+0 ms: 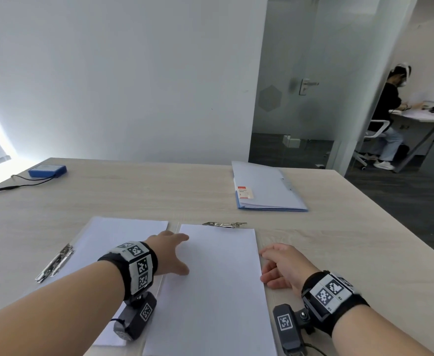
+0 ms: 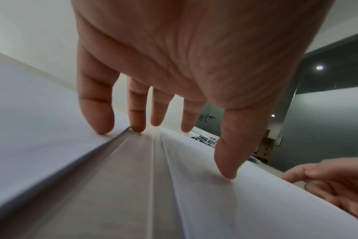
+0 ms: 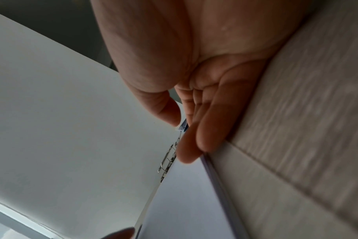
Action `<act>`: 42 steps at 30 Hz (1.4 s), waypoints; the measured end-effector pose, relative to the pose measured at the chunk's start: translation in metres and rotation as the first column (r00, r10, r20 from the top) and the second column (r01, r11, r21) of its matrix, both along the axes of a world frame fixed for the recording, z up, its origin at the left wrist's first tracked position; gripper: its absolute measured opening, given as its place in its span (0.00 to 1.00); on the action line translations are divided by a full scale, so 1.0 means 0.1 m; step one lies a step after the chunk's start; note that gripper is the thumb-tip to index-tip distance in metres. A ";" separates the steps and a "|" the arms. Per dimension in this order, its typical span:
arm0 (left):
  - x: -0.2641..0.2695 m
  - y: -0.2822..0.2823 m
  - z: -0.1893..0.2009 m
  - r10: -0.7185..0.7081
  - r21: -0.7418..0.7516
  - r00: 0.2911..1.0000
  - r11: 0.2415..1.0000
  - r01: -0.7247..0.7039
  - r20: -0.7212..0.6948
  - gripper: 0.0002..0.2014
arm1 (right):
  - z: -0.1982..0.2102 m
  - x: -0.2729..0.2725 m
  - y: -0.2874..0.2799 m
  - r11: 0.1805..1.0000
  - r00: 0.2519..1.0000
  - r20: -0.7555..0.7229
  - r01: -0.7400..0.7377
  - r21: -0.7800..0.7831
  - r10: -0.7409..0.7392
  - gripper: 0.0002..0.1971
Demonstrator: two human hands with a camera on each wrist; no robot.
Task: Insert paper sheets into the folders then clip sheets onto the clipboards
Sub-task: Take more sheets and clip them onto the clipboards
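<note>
Two white sheets lie side by side on clipboards at the table's front. The left sheet [image 1: 108, 253] has its metal clip [image 1: 56, 263] on its left side. The right sheet [image 1: 218, 278] lies below a metal clip [image 1: 224, 224] at its top edge. My left hand [image 1: 169, 253] is spread flat across the gap, its thumb pressing the right sheet [image 2: 235, 202] and its fingers touching the left sheet [image 2: 41, 129]. My right hand [image 1: 280, 265] rests on the table with its fingers against the right sheet's right edge [image 3: 184, 202]. A stack of blue folders [image 1: 264, 188] lies at the back right.
A blue box [image 1: 47, 170] with a black cable sits at the table's back left. The wooden table [image 1: 159, 191] ends at the right beside dark carpet. Behind a glass partition [image 1: 300, 98] a person sits at another desk.
</note>
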State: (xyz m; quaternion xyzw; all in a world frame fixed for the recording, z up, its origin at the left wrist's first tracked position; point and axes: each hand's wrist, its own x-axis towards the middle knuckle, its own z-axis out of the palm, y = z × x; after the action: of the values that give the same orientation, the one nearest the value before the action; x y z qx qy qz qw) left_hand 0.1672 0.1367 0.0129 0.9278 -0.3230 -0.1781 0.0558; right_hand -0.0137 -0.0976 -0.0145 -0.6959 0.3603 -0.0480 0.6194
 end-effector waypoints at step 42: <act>0.08 -0.02 0.03 -0.143 0.097 0.990 0.985 0.143 -0.007 0.40 | 0.24 1.60 0.64 0.189 0.631 -0.737 -0.776 -0.602 0.243 0.32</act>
State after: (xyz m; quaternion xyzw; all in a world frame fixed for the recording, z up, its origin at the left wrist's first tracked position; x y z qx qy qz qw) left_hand 0.1751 0.1346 0.0156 0.9037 -0.3799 -0.1973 -0.0025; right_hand 0.1465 -0.0331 0.0099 -0.9752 0.1492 0.1634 0.0076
